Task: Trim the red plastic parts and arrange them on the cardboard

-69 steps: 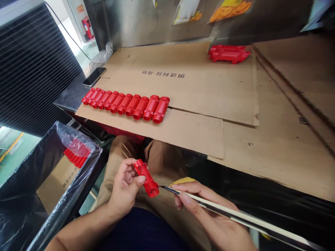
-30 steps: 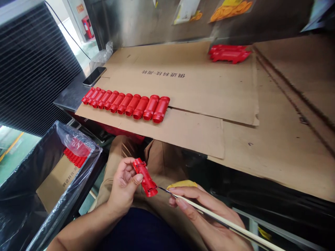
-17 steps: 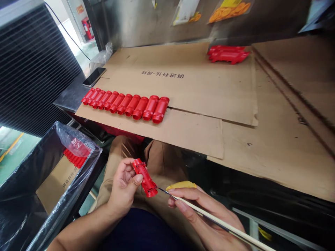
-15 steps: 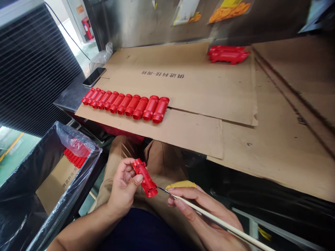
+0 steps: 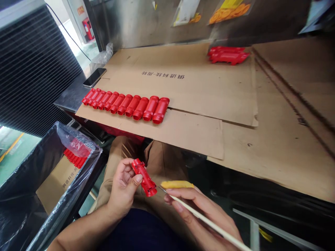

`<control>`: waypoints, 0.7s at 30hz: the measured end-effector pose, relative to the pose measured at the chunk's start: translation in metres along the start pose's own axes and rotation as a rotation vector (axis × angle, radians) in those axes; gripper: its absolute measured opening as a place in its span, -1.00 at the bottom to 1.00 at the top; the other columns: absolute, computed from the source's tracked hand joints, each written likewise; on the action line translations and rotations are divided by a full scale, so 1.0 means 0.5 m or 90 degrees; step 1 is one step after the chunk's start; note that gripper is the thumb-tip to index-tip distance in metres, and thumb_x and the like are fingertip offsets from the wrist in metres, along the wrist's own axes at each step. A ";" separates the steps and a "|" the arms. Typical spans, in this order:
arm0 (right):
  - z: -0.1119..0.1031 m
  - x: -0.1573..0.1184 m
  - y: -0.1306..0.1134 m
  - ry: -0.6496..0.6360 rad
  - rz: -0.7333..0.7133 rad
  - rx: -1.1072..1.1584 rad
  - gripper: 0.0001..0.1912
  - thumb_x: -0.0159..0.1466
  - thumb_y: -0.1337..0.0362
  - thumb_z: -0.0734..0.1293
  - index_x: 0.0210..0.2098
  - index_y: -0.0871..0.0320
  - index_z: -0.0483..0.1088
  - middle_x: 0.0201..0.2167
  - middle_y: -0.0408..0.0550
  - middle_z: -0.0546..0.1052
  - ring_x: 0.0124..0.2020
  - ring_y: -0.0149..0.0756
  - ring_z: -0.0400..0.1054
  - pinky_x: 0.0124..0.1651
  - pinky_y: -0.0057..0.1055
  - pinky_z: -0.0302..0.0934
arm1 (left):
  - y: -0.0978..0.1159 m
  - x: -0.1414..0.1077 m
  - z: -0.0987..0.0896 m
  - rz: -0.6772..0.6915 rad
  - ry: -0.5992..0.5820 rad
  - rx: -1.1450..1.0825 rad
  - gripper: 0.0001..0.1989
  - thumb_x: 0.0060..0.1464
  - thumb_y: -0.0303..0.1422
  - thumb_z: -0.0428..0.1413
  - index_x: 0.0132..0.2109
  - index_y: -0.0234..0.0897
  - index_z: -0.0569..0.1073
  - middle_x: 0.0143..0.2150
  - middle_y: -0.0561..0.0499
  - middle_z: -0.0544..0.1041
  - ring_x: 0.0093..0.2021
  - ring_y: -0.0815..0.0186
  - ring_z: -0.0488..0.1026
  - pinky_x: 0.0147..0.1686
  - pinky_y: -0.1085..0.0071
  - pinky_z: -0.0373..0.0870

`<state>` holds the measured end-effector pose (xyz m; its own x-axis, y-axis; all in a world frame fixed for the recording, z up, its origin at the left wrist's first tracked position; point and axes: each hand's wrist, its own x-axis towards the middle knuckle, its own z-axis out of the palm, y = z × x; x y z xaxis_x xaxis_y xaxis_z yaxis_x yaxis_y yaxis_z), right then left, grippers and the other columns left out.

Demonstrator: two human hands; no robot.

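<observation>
My left hand [image 5: 125,190] holds a red plastic part [image 5: 144,177] between thumb and fingers, tilted above my lap. The part is tube-like with round ends, and its open, detailed side faces up. My right hand [image 5: 201,212] grips a slim brush [image 5: 195,211] like a pen. The brush has a pale handle and a fine, dark tip close to the part's lower right end; whether they touch I cannot tell. A yellow finger cot [image 5: 178,184] covers one right fingertip. On the bench, a row of similar red parts [image 5: 136,106] lies side by side.
Cardboard sheets [image 5: 199,94] cover the bench. More red parts [image 5: 230,55] lie at its back, and a phone [image 5: 94,77] at its left. A plastic-lined bin [image 5: 23,181] at lower left holds cardboard and red parts. Bags of orange rings [image 5: 230,12] hang behind.
My right hand and the brush have shifted slightly left and turned, with the yellow-covered finger lifted a little. My left hand and the red part have barely moved.
</observation>
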<state>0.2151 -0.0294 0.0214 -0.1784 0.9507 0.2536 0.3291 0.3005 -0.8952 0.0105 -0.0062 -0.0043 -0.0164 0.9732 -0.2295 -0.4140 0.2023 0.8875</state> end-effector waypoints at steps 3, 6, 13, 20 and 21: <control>0.010 -0.018 0.019 -0.071 -0.094 -0.034 -0.63 0.37 0.48 0.34 0.11 0.03 0.48 -0.11 -0.04 0.69 -0.13 -0.30 0.65 -0.06 -0.53 0.54 | 0.000 0.001 0.003 0.004 0.028 0.022 -0.59 0.11 -0.20 0.40 0.01 -0.19 0.44 -0.16 0.02 0.56 -0.19 0.35 0.50 -0.14 0.43 0.45; 0.026 -0.034 0.041 -0.074 -0.124 -0.008 -0.47 0.35 0.54 0.30 0.25 0.04 0.44 0.12 0.04 0.63 0.06 -0.22 0.60 -0.01 -0.47 0.55 | 0.006 0.002 0.008 -0.031 0.048 0.014 -0.58 0.10 -0.18 0.40 -0.01 -0.20 0.43 -0.17 0.03 0.56 -0.20 0.37 0.50 -0.14 0.44 0.44; 0.045 -0.003 0.026 0.041 0.105 0.199 -0.90 0.44 0.29 0.36 -0.09 0.00 0.53 -0.36 -0.15 0.65 -0.36 -0.38 0.60 -0.19 -0.55 0.53 | 0.010 -0.001 0.008 -0.070 0.010 -0.033 -0.56 0.10 -0.19 0.41 0.02 -0.19 0.41 -0.10 0.00 0.58 -0.08 0.30 0.54 -0.04 0.38 0.44; 0.028 0.018 0.027 0.029 0.272 0.519 -0.79 0.38 0.02 0.43 -0.15 0.00 0.54 -0.46 -0.11 0.61 -0.47 -0.33 0.51 -0.39 -0.43 0.47 | 0.001 0.001 -0.002 -0.007 -0.003 -0.019 -0.59 0.12 -0.23 0.39 0.05 -0.14 0.46 -0.06 -0.04 0.62 -0.02 0.23 0.58 -0.01 0.34 0.48; 0.021 0.018 0.031 0.027 0.273 0.481 -0.78 0.38 0.00 0.42 -0.15 -0.01 0.55 -0.43 -0.09 0.62 -0.45 -0.31 0.51 -0.37 -0.40 0.48 | 0.003 0.002 -0.002 -0.017 -0.009 -0.026 -0.58 0.11 -0.23 0.40 0.06 -0.13 0.48 -0.06 -0.03 0.62 -0.02 0.23 0.58 -0.01 0.34 0.48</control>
<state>0.2089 -0.0170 0.0058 -0.1397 0.9770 -0.1609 -0.3465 -0.2005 -0.9164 0.0087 -0.0051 -0.0036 0.0071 0.9690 -0.2468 -0.4515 0.2233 0.8639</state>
